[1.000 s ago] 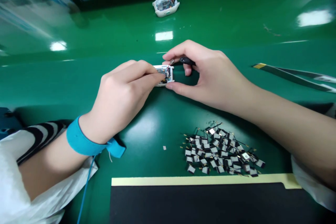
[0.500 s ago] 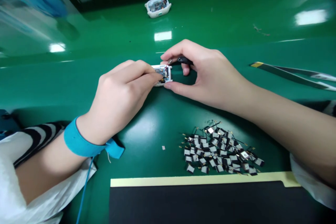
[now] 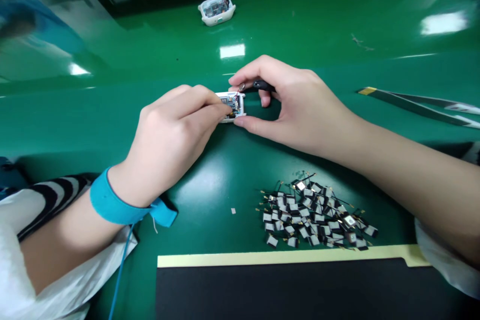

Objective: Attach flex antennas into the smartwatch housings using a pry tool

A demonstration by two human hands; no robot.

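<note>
A right hand (image 3: 305, 102) grips a white case (image 3: 243, 105) and black tool (image 3: 263, 85) mid-desk (image 3: 210, 180), a left hand (image 3: 168, 125) reaching inside, its hold hidden; slipping fingertips could tug the thin red wire (image 3: 237, 92) loose.

Glossy green tabletop (image 3: 150, 55); matt black sheet (image 3: 270, 290)

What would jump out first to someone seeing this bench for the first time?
Probably the heap of small black-and-grey parts with thin black leads, on the green bench near the yellow-edged black sheet. Next, the bright blue wrist strap on the left wrist, its cord running down. Beyond it, the left hand and right hand meet over a small white casing with exposed electronics.
</note>
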